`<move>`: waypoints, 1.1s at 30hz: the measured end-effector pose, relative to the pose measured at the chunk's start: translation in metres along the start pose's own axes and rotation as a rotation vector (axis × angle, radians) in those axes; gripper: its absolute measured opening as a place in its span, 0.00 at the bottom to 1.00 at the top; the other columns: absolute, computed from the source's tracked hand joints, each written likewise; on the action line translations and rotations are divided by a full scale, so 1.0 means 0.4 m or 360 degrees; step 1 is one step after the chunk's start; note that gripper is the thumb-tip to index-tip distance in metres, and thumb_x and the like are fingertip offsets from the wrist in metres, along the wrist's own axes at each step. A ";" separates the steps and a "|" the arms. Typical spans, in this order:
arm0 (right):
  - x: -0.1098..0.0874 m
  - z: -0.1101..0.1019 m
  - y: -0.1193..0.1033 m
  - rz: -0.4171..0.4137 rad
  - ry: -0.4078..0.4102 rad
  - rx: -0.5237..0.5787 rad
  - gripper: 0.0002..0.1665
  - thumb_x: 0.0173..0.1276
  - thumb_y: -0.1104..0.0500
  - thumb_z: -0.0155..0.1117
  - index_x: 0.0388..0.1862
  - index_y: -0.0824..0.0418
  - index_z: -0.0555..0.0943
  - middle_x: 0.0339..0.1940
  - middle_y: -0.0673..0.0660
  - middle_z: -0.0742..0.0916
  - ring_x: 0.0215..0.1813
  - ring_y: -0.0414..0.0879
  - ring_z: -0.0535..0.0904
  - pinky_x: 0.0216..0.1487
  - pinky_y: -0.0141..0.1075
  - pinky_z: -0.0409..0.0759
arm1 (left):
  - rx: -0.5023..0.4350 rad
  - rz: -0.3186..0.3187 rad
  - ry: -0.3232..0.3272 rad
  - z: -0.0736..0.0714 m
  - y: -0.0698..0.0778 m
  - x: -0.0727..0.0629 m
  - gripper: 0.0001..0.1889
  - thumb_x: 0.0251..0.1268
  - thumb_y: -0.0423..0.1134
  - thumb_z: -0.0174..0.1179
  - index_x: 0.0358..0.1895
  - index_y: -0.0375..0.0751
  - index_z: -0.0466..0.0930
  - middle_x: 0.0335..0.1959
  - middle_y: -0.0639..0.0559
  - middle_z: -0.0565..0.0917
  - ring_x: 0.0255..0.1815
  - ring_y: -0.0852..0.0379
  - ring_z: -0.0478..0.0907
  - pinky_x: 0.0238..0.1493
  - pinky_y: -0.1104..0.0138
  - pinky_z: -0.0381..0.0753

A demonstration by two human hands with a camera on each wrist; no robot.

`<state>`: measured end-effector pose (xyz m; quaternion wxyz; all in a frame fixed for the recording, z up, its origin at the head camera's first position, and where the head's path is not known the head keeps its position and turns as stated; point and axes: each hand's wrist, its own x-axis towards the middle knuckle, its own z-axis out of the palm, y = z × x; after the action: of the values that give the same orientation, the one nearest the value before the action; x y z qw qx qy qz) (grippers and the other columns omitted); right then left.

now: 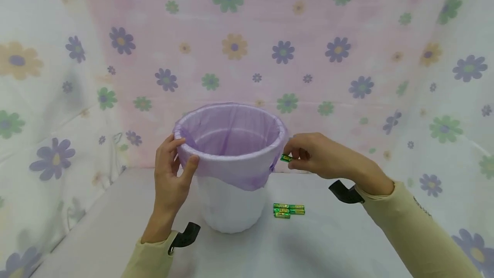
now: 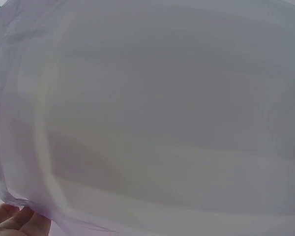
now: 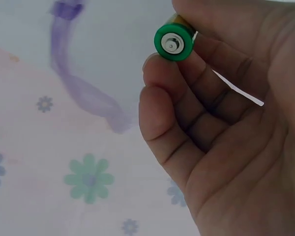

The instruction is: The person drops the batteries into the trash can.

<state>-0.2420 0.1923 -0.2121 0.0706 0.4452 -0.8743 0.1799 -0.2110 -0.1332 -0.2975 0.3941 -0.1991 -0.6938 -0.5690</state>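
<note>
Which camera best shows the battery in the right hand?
The right wrist view: the battery is large there, its metal terminal facing the camera. The head view shows it small, pinched in the right hand beside the lined bin. The left wrist view doesn't show it; the bin fills most of that frame.

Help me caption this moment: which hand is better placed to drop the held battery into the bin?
Probably the right hand: it pinches the battery beside the bin. The left hand grips the rim at the opposite side, with no battery showing.
</note>
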 end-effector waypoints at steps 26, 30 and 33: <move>0.239 -0.034 -0.055 -0.0022 0.0060 0.0060 0.09 0.62 0.60 0.68 0.42 0.56 0.82 0.27 0.49 0.80 0.32 0.42 0.74 0.36 0.35 0.76 | 0.0000 -0.0002 -0.0004 -0.002 0.013 0.004 0.23 0.59 0.25 0.59 0.58 0.25 0.67 0.66 0.32 0.60 0.67 0.36 0.62 0.65 0.61 0.66; 0.271 -0.013 -0.048 0.0023 0.0013 0.0107 0.08 0.62 0.61 0.68 0.40 0.57 0.82 0.26 0.50 0.80 0.35 0.44 0.74 0.39 0.35 0.75 | 0.0014 -0.0002 -0.0004 -0.001 0.016 0.004 0.22 0.59 0.24 0.58 0.57 0.24 0.66 0.66 0.31 0.60 0.67 0.37 0.63 0.65 0.61 0.66; 0.291 0.002 -0.041 0.0024 0.0001 0.0085 0.07 0.62 0.61 0.68 0.39 0.58 0.82 0.25 0.50 0.80 0.33 0.44 0.74 0.41 0.36 0.74 | 0.0012 0.0007 -0.0005 0.000 0.015 0.005 0.23 0.59 0.25 0.59 0.58 0.25 0.66 0.66 0.32 0.60 0.66 0.36 0.63 0.65 0.61 0.67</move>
<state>-0.2977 0.0956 -0.1757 0.0574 0.4403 -0.8725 0.2038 -0.2077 -0.1319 -0.2922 0.3951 -0.2000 -0.6961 -0.5651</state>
